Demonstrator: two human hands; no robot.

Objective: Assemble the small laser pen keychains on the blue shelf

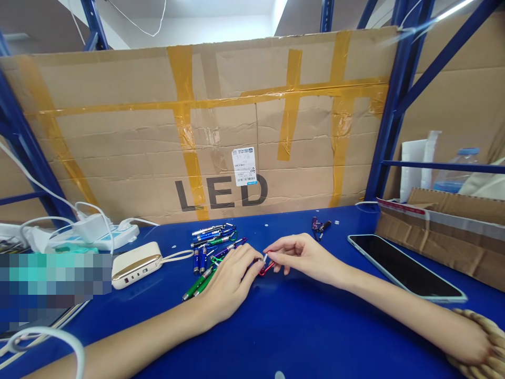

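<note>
Red carabiner (267, 269) sits between both hands, just above the blue counter (300, 326) - long axis slants low-left to up-right, with a thin white piece (265, 257) at its left end pointing up and away. Right hand (303, 258) has thumb and index pinched on that white piece. Left hand (232, 279) has fingers (252, 257) curled over the carabiner's left end, partly hiding it. Pile of pen flashlights (209, 247) just beside the left hand.

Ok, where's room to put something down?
Try the blue table below the left hand and right hand. Another patch lies between the phone and the dark clip. Crowded: the keychain lights beside the left hand.
</note>
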